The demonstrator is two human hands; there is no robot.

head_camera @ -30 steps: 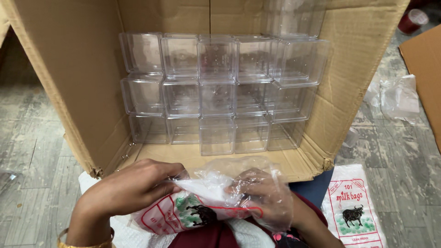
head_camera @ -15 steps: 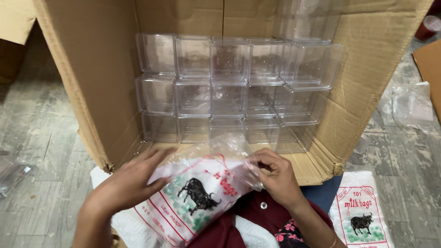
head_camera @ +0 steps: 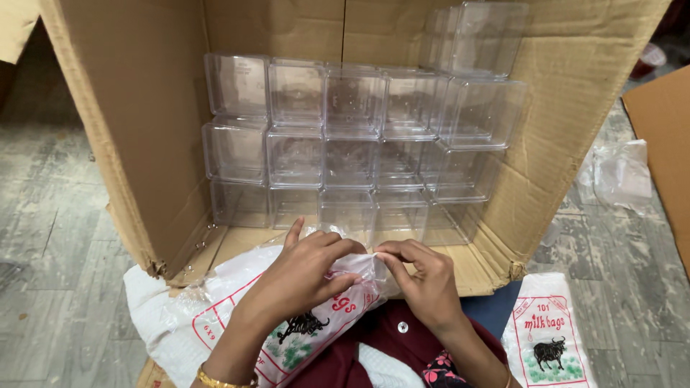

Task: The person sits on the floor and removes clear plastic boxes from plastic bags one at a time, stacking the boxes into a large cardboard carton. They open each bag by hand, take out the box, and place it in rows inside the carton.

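Left hand (head_camera: 305, 276) and right hand (head_camera: 424, 276) both pinch a plastic bag (head_camera: 287, 327), fingers closed on its top edge, before a cardboard box (head_camera: 129, 136) stacked with clear containers (head_camera: 352, 136).

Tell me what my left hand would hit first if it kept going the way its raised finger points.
Probably the bottom row of clear plastic boxes stacked in the cardboard carton. The left hand points up and away over the plastic bag; depth is hard to judge.
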